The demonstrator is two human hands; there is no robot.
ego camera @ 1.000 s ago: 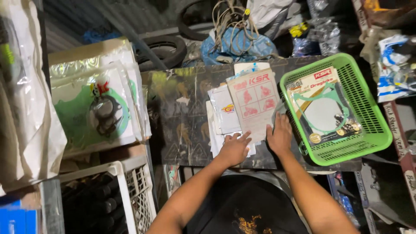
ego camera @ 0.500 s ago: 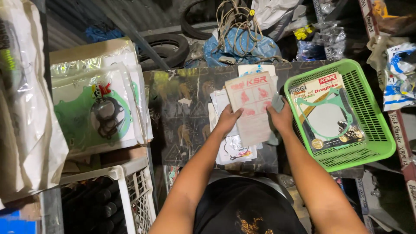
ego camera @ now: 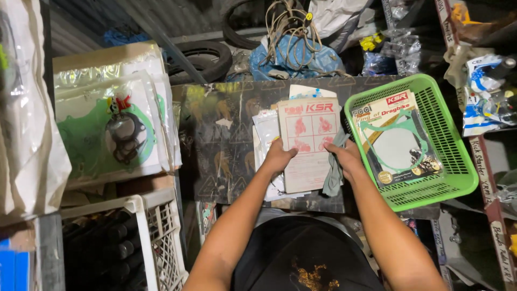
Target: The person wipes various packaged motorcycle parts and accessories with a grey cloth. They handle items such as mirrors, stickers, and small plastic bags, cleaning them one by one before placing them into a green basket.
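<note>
At the centre of the frame lies a flat pale packet (ego camera: pixel 308 145), a cream card sleeve printed in red with small pictures in a block, sitting on top of a loose stack of white and clear-wrapped packets (ego camera: pixel 267 134) on a dark patterned board (ego camera: pixel 215 145). The packet looks thin and stiff, longer than it is wide, its upper edge toward the top of the frame and its lower edge near the person's body. The left hand (ego camera: pixel 278 158) presses on the packet's left edge with fingers curled down over it, holding it in place. The right hand (ego camera: pixel 347 160) is closed around a grey-green cloth (ego camera: pixel 334 167), which hangs down from the fist and touches the packet's right edge. Just right of that hand stands a green plastic basket (ego camera: pixel 455 161) with a slotted wall, holding another flat packet with a thin green gasket outline (ego camera: pixel 390 145) showing through its clear front. At the left of the frame leans a pile of larger clear-wrapped gasket sets (ego camera: pixel 107 134) with green shapes inside. A white crate (ego camera: pixel 156 237) sits in the lower left. Along the top of the frame lie a black tyre (ego camera: pixel 202 56), a tangle of cables (ego camera: pixel 288 27) and a blue bag (ego camera: pixel 301 56)
</note>
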